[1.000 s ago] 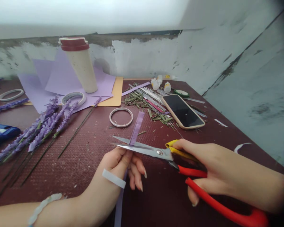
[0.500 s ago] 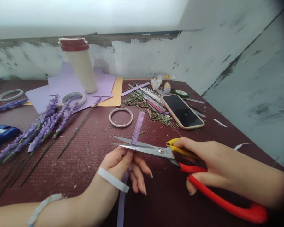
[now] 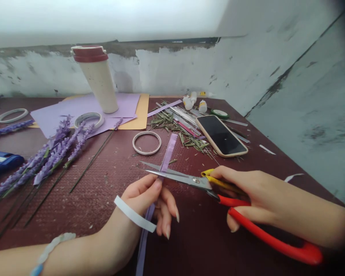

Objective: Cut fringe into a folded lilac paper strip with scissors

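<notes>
Between the thumb and forefinger of my left hand (image 3: 151,197) is a purple paper strip (image 3: 169,151). Its upper end stands up past the fingertips, and the long lower part hangs below the hand. My right hand (image 3: 255,191) grips a pair of scissors (image 3: 186,178) with red and yellow handles. The blades lie slightly apart across the strip, just above my left fingertips. A white strip (image 3: 133,214) lies over the back of my left hand near the wrist, and a beaded bracelet (image 3: 53,247) circles the forearm.
Purple lavender-like stems (image 3: 54,153) lie at left beside a blue tool (image 3: 2,165). A lidded cup (image 3: 102,84) stands on purple paper sheets (image 3: 129,103). Tape rolls (image 3: 146,153), green clippings (image 3: 172,119), small white bottles (image 3: 188,101) and a phone (image 3: 222,136) lie beyond my hands.
The scissor blades have shifted slightly right and up along the strip and sit a little closer together. My left hand has turned slightly, its fingers drifting left.
</notes>
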Available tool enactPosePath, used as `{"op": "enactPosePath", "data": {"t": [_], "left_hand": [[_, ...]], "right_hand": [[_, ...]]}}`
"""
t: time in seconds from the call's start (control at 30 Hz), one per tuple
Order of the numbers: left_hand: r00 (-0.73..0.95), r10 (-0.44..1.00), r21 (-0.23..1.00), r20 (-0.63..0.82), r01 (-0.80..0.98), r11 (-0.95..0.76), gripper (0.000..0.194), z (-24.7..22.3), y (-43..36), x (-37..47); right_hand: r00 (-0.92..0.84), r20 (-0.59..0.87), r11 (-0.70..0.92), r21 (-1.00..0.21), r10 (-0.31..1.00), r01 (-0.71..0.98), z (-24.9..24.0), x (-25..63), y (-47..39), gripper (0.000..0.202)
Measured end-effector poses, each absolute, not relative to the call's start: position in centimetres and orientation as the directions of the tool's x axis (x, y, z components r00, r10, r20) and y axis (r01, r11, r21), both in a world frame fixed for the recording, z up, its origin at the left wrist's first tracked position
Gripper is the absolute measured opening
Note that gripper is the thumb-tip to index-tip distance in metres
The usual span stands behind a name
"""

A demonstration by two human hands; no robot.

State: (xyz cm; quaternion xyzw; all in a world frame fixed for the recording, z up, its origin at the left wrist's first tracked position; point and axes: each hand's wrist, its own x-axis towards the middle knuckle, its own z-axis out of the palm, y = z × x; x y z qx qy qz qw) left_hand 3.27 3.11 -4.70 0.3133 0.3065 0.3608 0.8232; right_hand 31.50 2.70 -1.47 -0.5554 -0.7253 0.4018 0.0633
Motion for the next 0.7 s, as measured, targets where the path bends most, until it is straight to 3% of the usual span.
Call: {"op": "enactPosePath", "data": {"t": [0.23,0.4,0.7], "left_hand": [[0.468,0.812,0.805,-0.350,-0.294,0.516,0.041,-4.1,2.6,3.3],[0.408,0.833,0.838,-0.373,-0.237,0.491,0.039,-3.8,2.2,3.2],[0.390,0.845,0.848,-0.365,-0.235,0.475,0.041,-4.1,2.2,3.0]], "right_hand": [[-0.327,-0.312,0.091,-0.585,0.892,0.806,-1.0,30.8,2.3,0.030],[-0.263,-0.366,-0.006,-0.594,0.893,0.804,-0.6,30.4,1.7,0.055],[-0.257,-0.480,-0.088,-0.585,0.839,0.806,-0.4,30.4,1.1,0.073]]}}
